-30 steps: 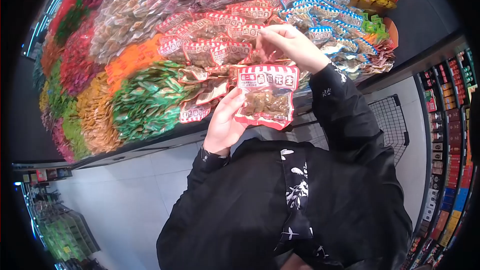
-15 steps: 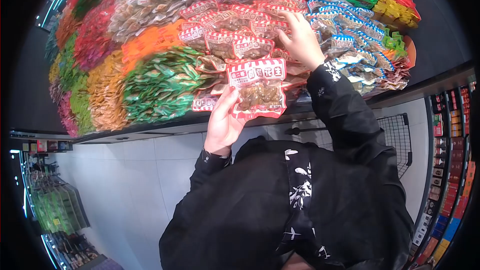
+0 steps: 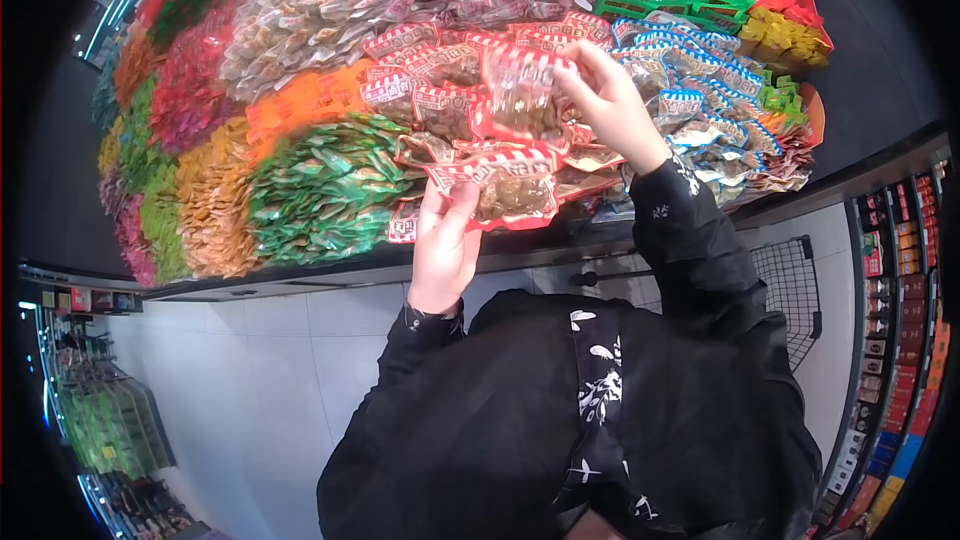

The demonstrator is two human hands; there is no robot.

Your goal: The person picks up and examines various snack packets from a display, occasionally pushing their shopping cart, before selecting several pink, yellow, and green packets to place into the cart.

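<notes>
Red-and-white printed film forms the near packet (image 3: 515, 205), which we find in the left hand (image 3: 440, 250), at the near side of the pile of red-striped packets (image 3: 440, 105). We note the thumb and fingers clamped on its left end, so that the body lies to the right of those fingers. Seen foreshortened, its longer side runs left to right with a slight rise toward the right, the striped band along the upper edge.

We record a second item of like print, the far packet (image 3: 522, 100), at the right hand (image 3: 612, 105). Thumb and fingertips appear pinched together on its right side, near the upper corner; its body lies to the left of them. Its striped end is uppermost, but blur prevents us from settling its long axis.

On relative position, we find the far packet just beyond the near packet and in front of the pile. Whether the two touch, we cannot tell. Of the two hands, the right is the nearer to the far packet. Blue-and-white packets (image 3: 690, 70) lie to its right; green packets (image 3: 330, 185) lie beyond the left hand, to its left.
</notes>
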